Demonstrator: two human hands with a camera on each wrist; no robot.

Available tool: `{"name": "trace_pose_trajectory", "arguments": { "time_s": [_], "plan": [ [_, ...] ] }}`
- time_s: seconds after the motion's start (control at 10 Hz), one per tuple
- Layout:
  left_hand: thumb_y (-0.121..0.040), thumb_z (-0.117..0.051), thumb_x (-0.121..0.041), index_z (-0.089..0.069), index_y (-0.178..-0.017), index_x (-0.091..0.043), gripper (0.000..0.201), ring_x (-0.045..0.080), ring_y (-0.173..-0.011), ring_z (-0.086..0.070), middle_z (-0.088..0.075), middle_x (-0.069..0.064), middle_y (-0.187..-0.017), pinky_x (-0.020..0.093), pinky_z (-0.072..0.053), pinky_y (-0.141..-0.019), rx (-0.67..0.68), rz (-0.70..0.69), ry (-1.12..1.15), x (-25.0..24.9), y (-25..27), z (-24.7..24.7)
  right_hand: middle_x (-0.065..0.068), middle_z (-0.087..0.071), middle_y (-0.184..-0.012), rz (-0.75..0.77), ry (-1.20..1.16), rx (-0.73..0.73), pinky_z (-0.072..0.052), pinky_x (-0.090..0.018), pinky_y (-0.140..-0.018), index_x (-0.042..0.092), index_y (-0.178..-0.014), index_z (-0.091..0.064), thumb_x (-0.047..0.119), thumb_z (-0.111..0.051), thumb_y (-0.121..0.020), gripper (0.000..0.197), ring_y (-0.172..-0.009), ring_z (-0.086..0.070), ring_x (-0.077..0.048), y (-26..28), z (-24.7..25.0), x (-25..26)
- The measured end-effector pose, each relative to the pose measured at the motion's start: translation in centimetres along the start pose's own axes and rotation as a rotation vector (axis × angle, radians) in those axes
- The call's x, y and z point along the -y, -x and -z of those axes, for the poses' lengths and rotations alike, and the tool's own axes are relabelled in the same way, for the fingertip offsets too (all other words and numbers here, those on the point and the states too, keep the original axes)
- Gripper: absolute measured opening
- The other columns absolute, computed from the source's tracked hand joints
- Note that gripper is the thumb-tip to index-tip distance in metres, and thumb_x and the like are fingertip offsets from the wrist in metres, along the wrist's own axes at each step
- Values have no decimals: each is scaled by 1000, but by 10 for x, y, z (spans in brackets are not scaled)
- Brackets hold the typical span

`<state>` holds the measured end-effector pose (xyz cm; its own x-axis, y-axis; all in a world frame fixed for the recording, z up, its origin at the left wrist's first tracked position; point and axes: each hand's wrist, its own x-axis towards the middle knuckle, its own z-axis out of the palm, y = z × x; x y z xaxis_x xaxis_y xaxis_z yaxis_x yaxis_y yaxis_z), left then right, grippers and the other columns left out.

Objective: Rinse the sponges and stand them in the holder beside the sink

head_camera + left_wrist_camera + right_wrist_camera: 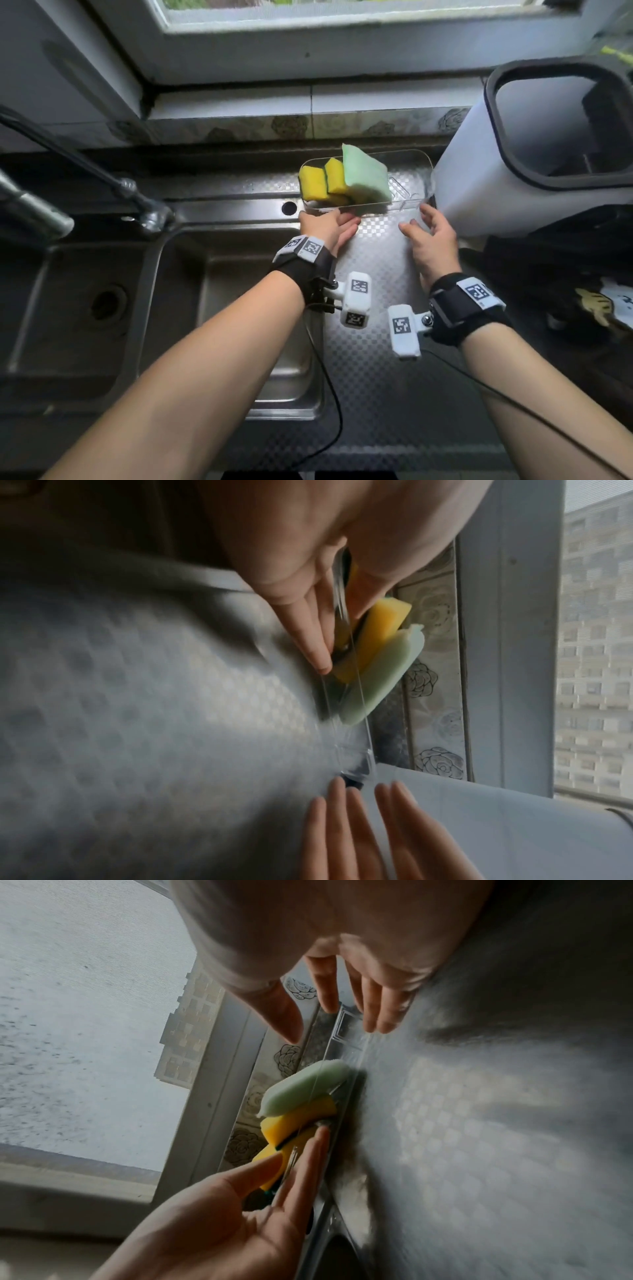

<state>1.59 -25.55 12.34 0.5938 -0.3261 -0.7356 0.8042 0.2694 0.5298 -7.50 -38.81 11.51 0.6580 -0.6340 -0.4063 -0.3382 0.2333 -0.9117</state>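
Observation:
A clear plastic holder (pixel 409 202) stands on the patterned steel drainboard (pixel 383 260), right of the sink. Two yellow sponges (pixel 313 186) (pixel 335 178) and one pale green sponge (pixel 366 178) stand on edge in its left half. My left hand (pixel 329 219) pinches the holder's near wall at the left end, its thumb (pixel 373 588) inside against a yellow sponge (pixel 380 626) and its fingers (pixel 318 647) straight outside. At the holder's right front corner is my right hand (pixel 414 219), fingers straight and spread, holding nothing. The holder's right half is bare.
The steel sink (pixel 239 308) lies to the left, with the faucet (pixel 34 212) reaching in from the far left. A tall white bin with a dark rim (pixel 496 171) stands close against the holder's right end. Dark clutter (pixel 565 274) fills the counter at right. Tiled backsplash and window sill lie behind.

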Motion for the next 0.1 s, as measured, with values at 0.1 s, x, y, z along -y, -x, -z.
{"name": "trace_pose_trajectory", "arguments": {
  "time_s": [0.1],
  "plan": [
    [-102,-27,-14,-20,-141,-1,42,42,-126,-52,-45,32,-140,44,-44,-106,-58,-53,-101,0,14,13,-9,-55,-134,17,50,-7,-46,-31,-99,15,-124,-56,14,-69,-79,47,-114,-57,-15,6,8,-8]
  ]
}}
